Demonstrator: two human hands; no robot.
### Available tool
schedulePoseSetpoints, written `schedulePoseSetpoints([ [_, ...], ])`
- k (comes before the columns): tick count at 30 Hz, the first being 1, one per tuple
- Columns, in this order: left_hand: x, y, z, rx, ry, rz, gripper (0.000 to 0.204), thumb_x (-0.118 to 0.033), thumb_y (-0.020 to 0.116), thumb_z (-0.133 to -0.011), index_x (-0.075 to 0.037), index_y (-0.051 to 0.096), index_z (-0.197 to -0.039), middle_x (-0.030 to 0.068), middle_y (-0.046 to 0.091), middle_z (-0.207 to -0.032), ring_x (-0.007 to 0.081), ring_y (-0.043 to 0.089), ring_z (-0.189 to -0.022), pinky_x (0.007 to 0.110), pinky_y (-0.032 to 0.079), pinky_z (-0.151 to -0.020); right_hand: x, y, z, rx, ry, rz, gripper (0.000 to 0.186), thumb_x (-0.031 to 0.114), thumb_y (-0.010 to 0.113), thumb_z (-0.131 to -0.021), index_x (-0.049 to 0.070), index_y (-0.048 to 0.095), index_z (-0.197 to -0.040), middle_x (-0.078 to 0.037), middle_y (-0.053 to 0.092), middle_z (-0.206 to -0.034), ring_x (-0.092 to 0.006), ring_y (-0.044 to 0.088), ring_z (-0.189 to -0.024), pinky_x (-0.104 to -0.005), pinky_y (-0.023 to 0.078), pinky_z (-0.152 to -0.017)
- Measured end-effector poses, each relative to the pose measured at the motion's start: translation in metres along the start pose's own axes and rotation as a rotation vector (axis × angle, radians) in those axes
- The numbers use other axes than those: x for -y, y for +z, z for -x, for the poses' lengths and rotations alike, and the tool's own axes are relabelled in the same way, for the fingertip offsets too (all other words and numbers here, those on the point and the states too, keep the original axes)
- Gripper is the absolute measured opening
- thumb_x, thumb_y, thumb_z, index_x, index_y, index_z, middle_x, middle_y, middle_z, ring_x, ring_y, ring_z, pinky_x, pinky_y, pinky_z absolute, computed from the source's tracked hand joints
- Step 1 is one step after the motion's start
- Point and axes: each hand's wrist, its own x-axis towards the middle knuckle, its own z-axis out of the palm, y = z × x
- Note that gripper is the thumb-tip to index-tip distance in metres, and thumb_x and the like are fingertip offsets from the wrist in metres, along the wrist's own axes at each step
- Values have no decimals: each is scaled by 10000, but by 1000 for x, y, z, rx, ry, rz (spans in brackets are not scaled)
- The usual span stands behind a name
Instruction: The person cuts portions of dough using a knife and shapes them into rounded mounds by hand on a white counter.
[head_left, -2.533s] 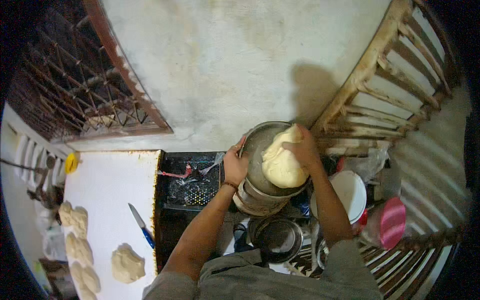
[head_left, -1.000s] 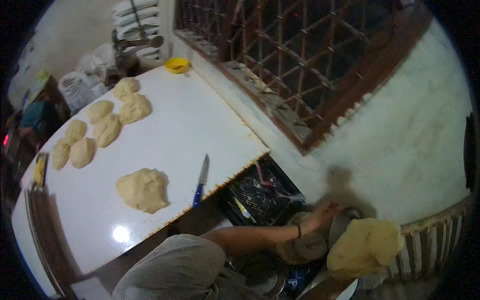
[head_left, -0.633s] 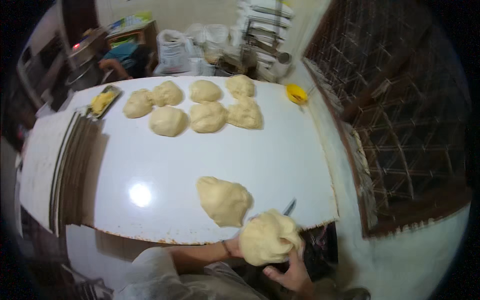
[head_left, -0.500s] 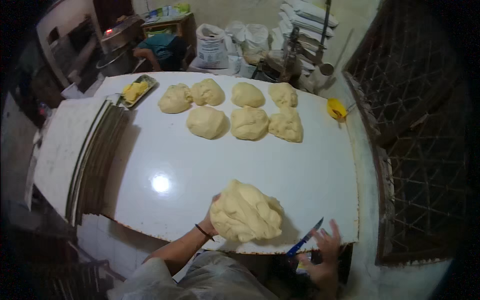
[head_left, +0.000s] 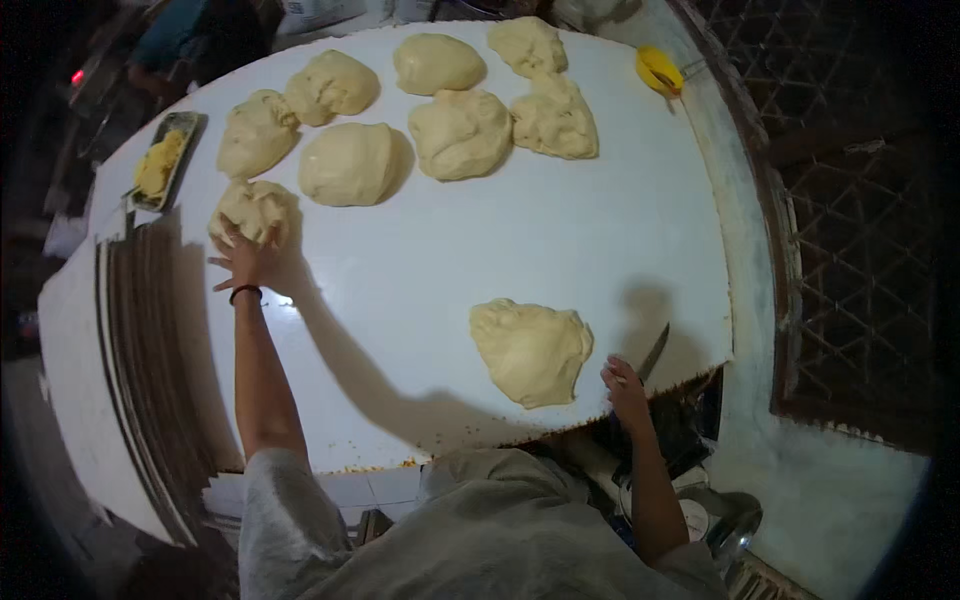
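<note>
My left hand [head_left: 246, 258] reaches far forward on the left, with its fingers spread against the near side of a pale dough lump [head_left: 252, 206]. Close to the table's front edge lies another dough piece [head_left: 535, 355], flat and uneven, which neither hand touches. Just right of that piece is my right hand [head_left: 626, 388], its fingers curled in. What they hold, if anything, is hidden. A knife's blade [head_left: 656, 350] points away beyond this hand, and its handle is mostly hidden.
Several more dough lumps [head_left: 350, 165] sit across the back of the white table [head_left: 420, 270]. At the left are a tray [head_left: 184, 160] of yellow soft stuff and a stack of boards [head_left: 85, 390]. A yellow scoop-like thing [head_left: 660, 72] lies by the right wall.
My left hand has gone from the front to the back left, where a lump now sits. My right hand has curled its spread fingers. The view has tipped down toward the table.
</note>
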Motion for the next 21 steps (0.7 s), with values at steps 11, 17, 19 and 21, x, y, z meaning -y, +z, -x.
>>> schedulePoseSetpoints([
  [11, -158, -45, 377, 798, 286, 1232, 592, -287, 596, -1053, -13, 390, -1536, 181, 481, -1506, 300, 464, -1401, 427, 364, -1192, 234, 77, -49, 25, 176, -384, 531, 297, 837, -839, 54, 665, -1278, -110, 717, -1145, -250, 705, -1061, -395, 570, -884],
  [17, -163, -130, 373, 2023, -629, 1824, 789, -684, 341, -1005, -94, 436, -1520, 182, 519, -1493, 377, 532, -1345, 546, 437, -1126, 325, -8, 66, -39, -515, -473, 441, 167, 911, -736, 30, 710, -1103, -104, 716, -1058, -260, 695, -985, -393, 548, -872],
  [19, -176, -183, 406, 2129, -548, 1762, 809, -690, 335, -1000, -83, 433, -1525, 187, 505, -1506, 387, 528, -1346, 554, 421, -1134, 305, -72, 72, -207, -614, -403, 454, 225, 896, -761, 32, 713, -1128, -109, 701, -1082, -258, 678, -982, -375, 541, -867],
  [21, -212, -225, 456, 2056, -192, 1650, 784, -668, 343, -1011, -80, 445, -1519, 189, 499, -1509, 396, 543, -1323, 557, 418, -1129, 260, -104, 101, -275, -519, -578, 442, 217, 884, -773, 32, 701, -1130, -106, 698, -1079, -252, 673, -975, -370, 539, -866],
])
